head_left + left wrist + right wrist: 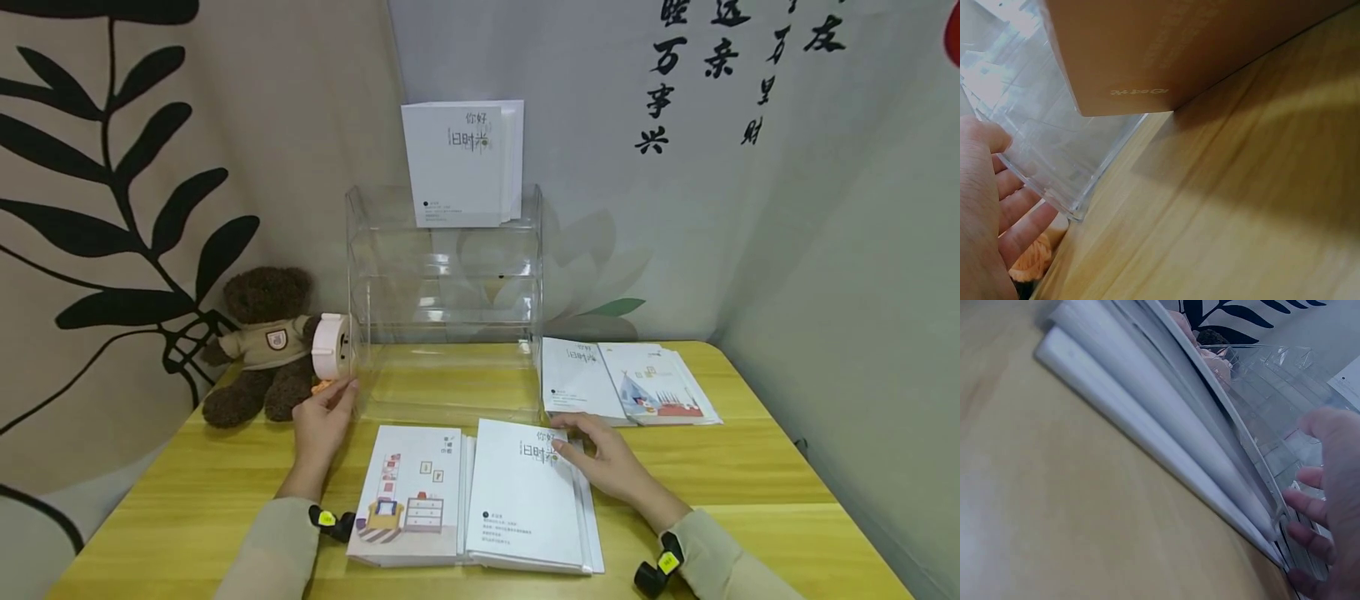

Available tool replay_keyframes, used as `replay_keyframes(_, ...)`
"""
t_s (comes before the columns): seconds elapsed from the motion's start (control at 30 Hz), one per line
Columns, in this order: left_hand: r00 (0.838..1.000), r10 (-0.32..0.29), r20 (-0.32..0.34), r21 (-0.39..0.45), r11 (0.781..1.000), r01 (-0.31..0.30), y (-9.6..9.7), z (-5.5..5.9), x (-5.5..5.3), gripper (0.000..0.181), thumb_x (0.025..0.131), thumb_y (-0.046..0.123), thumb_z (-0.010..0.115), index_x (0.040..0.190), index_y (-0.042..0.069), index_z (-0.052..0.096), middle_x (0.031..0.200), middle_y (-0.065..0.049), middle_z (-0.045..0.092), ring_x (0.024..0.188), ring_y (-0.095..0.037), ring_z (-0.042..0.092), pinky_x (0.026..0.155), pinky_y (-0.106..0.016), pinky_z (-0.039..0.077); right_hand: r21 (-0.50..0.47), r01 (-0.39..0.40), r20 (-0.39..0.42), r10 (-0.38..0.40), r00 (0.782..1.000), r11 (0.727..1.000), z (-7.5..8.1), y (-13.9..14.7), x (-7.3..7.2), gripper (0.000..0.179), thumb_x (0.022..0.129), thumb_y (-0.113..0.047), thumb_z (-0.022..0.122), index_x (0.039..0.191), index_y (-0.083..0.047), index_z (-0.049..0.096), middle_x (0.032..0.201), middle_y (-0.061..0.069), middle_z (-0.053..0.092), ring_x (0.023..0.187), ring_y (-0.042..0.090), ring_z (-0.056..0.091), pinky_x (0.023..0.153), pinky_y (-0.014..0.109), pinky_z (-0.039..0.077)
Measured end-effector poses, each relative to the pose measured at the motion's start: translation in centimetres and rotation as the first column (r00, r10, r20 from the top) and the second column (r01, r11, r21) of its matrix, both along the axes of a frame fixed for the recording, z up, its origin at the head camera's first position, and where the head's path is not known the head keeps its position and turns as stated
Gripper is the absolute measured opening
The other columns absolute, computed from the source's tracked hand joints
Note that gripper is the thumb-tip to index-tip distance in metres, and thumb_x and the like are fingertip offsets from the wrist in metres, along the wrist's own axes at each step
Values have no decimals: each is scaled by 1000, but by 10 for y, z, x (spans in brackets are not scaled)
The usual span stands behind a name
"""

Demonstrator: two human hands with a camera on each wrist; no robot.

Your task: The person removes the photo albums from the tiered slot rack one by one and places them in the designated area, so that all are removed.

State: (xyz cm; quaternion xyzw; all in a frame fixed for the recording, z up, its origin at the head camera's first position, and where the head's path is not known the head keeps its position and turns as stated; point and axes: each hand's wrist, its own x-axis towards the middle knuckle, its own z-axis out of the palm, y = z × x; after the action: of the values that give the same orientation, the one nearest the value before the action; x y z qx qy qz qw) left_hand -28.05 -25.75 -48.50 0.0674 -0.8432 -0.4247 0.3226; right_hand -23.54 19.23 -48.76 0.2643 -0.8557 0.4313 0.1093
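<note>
My left hand (324,421) is at the front left edge of a clear acrylic rack (450,379). In the left wrist view its thumb lies on one side of the rack's panel, with the fingers along the other. My right hand (603,458), fingers loosely bent and spread, is over the upper right corner of a white-covered book stack (525,492). Beside that lies another stack with an illustrated room cover (408,492). The right wrist view shows several white book edges (1166,437) next to the fingers; contact there is unclear.
White books (457,167) stand upright in the rack's top tier. Right of the rack lie more books (652,392). A brown teddy bear (266,350) sits at left, with a round pink object (330,346) between it and the rack. The table (750,533) has a wood-grain top.
</note>
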Motion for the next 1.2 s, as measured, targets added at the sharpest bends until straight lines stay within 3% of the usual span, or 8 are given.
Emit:
replay_keyframes(0.2,1000,5,18,14,1000,-5,1,2,-1,34,96,42,68,114,16,79,102,-5,77,91,-18,71,70,-13,45,-23,-15,7,15,1000,1000,0,0,0,33,97,-30,69,127,-15,67,128,-6,65,117,20,59,98,47,47)
replay_keyframes(0.33,1000,6,28,18,1000,-7,1,4,-1,34,96,42,68,115,16,79,103,-5,77,92,-18,71,71,-16,47,-40,-24,22,25,999,999,4,-2,2,32,97,-24,70,127,-13,66,128,-1,66,124,24,56,101,54,44)
replay_keyframes(0.5,1000,3,25,14,1000,-3,2,8,-3,36,96,44,67,115,16,79,104,-5,77,93,-20,71,77,-32,54,-86,-61,7,62,998,994,19,-7,10,29,97,-12,68,125,-2,65,128,14,65,115,36,59,91,55,48)
replay_keyframes(0.6,1000,1,13,15,1000,-1,2,9,-3,37,96,45,67,116,15,79,104,-6,77,94,-21,71,79,-37,54,-116,-72,5,73,997,991,24,-8,11,27,99,-9,65,124,-1,65,128,15,65,113,38,60,90,56,49)
replay_keyframes(0.83,1000,15,25,23,1000,-16,4,1,0,34,97,41,68,115,15,79,102,-6,77,90,-20,70,70,-17,47,-127,-79,42,85,995,989,20,0,1,30,103,-21,61,130,-10,65,128,4,67,120,25,61,102,48,47)
replay_keyframes(1.0,1000,14,22,36,999,-14,4,-3,1,35,96,42,68,114,15,79,102,-7,77,91,-21,70,70,-14,46,-129,-82,-6,82,997,988,49,1,-11,28,103,-20,61,130,-14,65,130,2,66,124,22,59,104,42,45)
replay_keyframes(1.1,1000,9,14,34,999,-9,3,-2,1,35,96,42,68,114,13,79,102,-7,77,91,-21,70,70,-14,46,-132,-90,-89,79,993,987,77,1,-25,29,102,-12,61,130,-7,64,129,9,66,124,27,58,105,43,44)
replay_keyframes(1.2,1000,10,11,19,1000,-10,2,-2,1,35,96,42,68,114,14,79,100,-7,77,90,-21,71,70,-16,47,-147,-82,-97,68,993,986,110,1,-41,31,102,-7,59,133,-1,61,131,16,64,124,33,57,105,43,44)
